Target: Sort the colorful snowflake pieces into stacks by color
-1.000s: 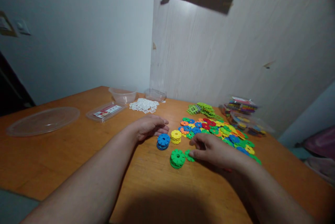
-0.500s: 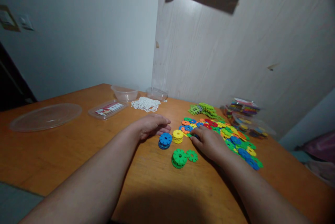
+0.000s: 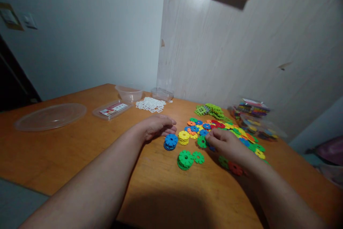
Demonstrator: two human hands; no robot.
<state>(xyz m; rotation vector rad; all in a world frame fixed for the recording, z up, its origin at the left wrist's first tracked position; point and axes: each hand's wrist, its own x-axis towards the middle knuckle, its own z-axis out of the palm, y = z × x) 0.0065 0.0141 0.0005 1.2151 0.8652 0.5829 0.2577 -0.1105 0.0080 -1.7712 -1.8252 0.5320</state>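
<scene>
Three piles of toothed discs sit on the counter [image 3: 80,150] between the hands: blue stack [image 3: 170,141], yellow stack [image 3: 184,137], green stack [image 3: 184,159]. The right hand [image 3: 227,144] pinches a tilted green disc [image 3: 201,142] just right of the yellow stack, with the mixed heap [image 3: 235,132] behind it. The left hand [image 3: 157,127] rests loosely curled and empty, nearest the blue stack. The label on the clear box [image 3: 112,109] is too small to read.

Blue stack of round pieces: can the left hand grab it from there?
Probably yes. The blue stack sits just by the fingertips of the left hand, on the table, with nothing on top; the yellow stack is only beside it.
</scene>
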